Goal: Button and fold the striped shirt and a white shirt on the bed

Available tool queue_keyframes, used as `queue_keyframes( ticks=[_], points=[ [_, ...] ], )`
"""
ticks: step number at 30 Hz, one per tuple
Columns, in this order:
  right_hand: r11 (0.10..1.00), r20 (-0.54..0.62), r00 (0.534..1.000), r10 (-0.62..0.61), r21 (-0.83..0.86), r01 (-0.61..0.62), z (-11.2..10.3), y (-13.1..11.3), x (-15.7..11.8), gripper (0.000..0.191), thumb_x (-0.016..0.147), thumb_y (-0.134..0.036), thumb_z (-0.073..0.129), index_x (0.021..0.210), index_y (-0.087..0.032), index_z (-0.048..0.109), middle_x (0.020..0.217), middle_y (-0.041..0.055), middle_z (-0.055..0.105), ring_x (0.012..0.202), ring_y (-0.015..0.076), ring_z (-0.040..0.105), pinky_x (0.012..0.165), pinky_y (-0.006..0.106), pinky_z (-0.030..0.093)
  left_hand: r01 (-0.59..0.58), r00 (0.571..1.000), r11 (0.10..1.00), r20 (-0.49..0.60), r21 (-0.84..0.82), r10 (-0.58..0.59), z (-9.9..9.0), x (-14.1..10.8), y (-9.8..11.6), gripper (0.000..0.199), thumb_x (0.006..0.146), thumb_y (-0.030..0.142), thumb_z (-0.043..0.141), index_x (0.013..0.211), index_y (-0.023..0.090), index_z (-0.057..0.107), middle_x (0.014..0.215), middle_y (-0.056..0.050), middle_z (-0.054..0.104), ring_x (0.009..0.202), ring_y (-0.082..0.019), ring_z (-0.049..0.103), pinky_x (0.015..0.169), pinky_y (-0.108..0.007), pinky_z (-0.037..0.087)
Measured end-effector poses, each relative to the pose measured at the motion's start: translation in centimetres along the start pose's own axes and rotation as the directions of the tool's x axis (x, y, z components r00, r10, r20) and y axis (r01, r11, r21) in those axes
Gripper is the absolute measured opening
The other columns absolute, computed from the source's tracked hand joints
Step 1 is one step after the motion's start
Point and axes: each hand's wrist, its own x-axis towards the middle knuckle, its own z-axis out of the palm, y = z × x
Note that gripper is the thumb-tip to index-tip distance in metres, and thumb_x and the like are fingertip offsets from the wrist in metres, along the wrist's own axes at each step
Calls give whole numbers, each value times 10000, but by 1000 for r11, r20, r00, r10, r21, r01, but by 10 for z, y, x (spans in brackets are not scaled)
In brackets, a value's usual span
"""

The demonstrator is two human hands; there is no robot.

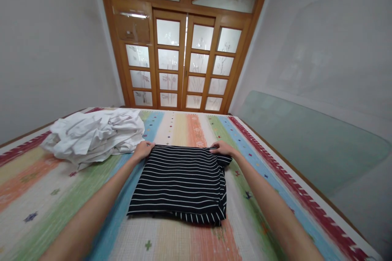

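Note:
A black garment with thin white stripes (180, 181) lies folded into a rough rectangle on the bed, in the middle of the head view. My left hand (143, 149) pinches its far left corner between thumb and fingers. At the far right corner, my right hand (223, 149) grips the cloth, thumb on top and fingers partly hidden. A small flap of striped cloth sticks out to the right below that hand. The near right corner looks bunched, with stripes running another way along the near edge. Which kind of garment it is, I cannot tell.
A crumpled heap of white cloth (98, 134) lies left of my left hand. Beneath everything spreads a multicoloured striped bedcover (171, 238). Wooden doors with glass panes (183, 61) stand beyond the far edge, and a pale green panel (306, 138) runs along the right wall.

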Motion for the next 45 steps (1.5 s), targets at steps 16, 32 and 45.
queue_keyframes(
  ticks=[16, 32, 45],
  points=[
    [878, -33, 959, -282, -411, 244, 5, -1, -33, 441, 859, -406, 614, 1233, -174, 630, 1228, 140, 635, 1134, 274, 576, 1013, 393, 405, 77, 960, 928, 278, -364, 30, -5, -17, 7, 671, 681, 238, 713, 1290, 149, 448, 631, 42, 636, 661, -190, 658, 628, -291, 498],
    [857, -204, 924, -325, -476, 197, 18, 2, -42, 315, 906, -263, 528, 1169, -193, 686, 1203, 119, 660, 1149, 264, 568, 1036, 431, 400, -144, 981, 947, -81, 288, 174, 15, -22, 14, 503, 783, 233, 607, 1258, 121, 486, 1006, -115, 642, 990, -290, 624, 873, -381, 472],
    [722, 149, 797, -585, -351, 596, 141, -119, -120, 634, 963, -522, 391, 1510, -214, 301, 1571, 66, 247, 1474, 262, 82, 1203, 458, 143, -691, 722, 666, 262, 279, 640, 52, -25, 15, 492, 951, 395, 353, 1363, 161, 487, 1473, -111, 451, 1443, -282, 238, 1164, -479, 205]
  ],
)
